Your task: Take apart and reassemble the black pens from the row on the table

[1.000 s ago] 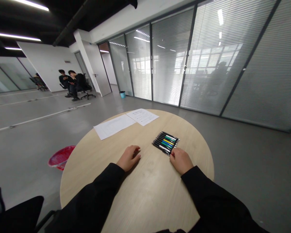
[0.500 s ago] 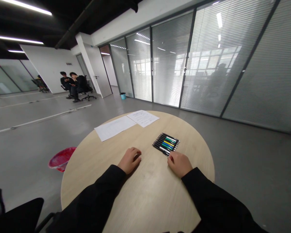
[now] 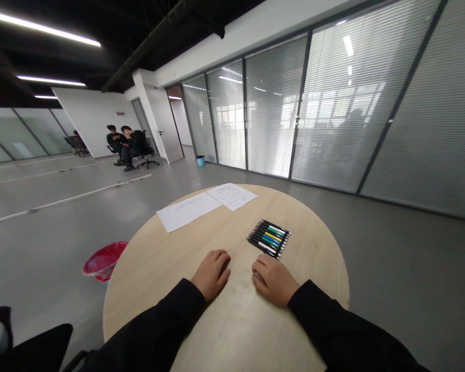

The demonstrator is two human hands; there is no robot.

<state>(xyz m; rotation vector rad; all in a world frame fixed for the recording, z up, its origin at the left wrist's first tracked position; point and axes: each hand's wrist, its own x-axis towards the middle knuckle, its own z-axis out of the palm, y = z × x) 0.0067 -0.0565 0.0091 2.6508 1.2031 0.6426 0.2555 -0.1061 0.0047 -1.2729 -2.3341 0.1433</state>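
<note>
The pens point(image 3: 269, 239) lie just beyond the nearer right hand point(image 3: 275, 280), slanting toward the tabletop's point(image 3: 232, 330) right edge; it and the left hand point(image 3: 212, 274) curl loosely, pinching nothing visible.

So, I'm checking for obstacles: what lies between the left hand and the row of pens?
In the head view, only a bare strip of wooden tabletop shows between the left hand and the row of pens.

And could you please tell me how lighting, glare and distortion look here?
Head view: bright reflections on the glass wall; head view: soft shadows by the left hand and right hand; head view: wide-angle stretch toward the edges; head view: pens fairly clear, print on the papers unreadable.
</note>
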